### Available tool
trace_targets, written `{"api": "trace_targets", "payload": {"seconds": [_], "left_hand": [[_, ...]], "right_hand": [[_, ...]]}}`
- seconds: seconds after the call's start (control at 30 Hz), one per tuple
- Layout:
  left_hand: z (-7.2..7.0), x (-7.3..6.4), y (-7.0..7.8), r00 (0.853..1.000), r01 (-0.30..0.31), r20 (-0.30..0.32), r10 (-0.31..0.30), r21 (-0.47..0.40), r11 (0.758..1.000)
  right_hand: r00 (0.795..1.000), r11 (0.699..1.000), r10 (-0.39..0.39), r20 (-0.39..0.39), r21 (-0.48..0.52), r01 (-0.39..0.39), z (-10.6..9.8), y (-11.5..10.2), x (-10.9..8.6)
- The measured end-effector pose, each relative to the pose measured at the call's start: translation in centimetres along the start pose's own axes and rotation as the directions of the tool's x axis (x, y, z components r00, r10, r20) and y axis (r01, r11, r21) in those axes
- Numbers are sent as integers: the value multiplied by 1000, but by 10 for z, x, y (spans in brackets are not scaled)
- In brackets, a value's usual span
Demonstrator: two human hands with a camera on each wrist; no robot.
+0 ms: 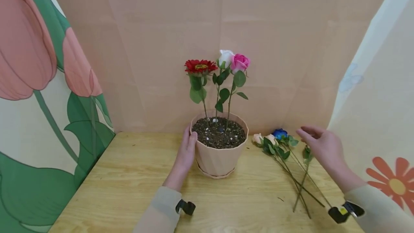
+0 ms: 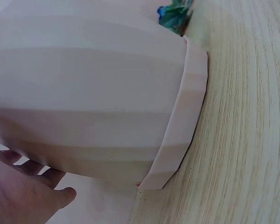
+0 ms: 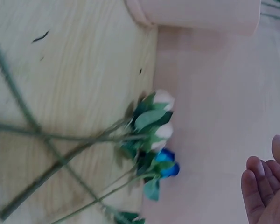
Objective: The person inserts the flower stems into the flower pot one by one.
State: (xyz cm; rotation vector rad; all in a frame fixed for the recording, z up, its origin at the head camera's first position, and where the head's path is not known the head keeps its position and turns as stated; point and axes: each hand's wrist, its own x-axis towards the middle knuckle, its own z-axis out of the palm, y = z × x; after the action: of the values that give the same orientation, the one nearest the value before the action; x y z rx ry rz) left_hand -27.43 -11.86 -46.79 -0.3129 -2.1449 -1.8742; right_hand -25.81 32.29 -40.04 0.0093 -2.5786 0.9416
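Observation:
My left hand (image 1: 187, 150) rests against the left side of a pale pink flowerpot (image 1: 220, 159), its fingers along the wall near the rim. Dark soil (image 1: 216, 134) fills the pot. Standing upright in it are a red daisy-like flower (image 1: 200, 67), a white rose (image 1: 225, 58) and a pink rose (image 1: 240, 62). My right hand (image 1: 325, 148) hovers above the loose flowers at the right, fingers loosely bent, holding nothing. Below and left of it lie a blue rose (image 1: 279, 133) and two pale roses (image 3: 163, 135), their stems crossed on the table.
The wooden table (image 1: 129, 182) meets a pink backdrop (image 1: 161, 46) just behind the pot. A tulip-printed cloth (image 1: 26, 46) hangs at the left, another printed cloth (image 1: 388, 118) at the right. A saucer (image 2: 177, 126) sits under the pot.

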Motion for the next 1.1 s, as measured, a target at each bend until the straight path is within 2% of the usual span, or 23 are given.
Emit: {"api": "trace_targets", "payload": {"seconds": [0.37, 0.53, 0.7, 1.1], "left_hand": [[-2, 2, 3, 1000, 13, 8, -13, -4, 1000], [-2, 2, 4, 1000, 12, 10, -12, -3, 1000], [-2, 2, 3, 1000, 11, 8, -11, 4, 1000], [0, 0, -4, 1000, 18, 9, -18, 7, 1000]], "right_hand": [[998, 996, 48, 50, -77, -45, -2, 42, -8], [994, 995, 76, 79, -76, -70, 3, 60, -13], [993, 993, 67, 92, -105, -57, 12, 76, -14], [979, 988, 122, 164, -112, -105, 26, 98, -21]]}}
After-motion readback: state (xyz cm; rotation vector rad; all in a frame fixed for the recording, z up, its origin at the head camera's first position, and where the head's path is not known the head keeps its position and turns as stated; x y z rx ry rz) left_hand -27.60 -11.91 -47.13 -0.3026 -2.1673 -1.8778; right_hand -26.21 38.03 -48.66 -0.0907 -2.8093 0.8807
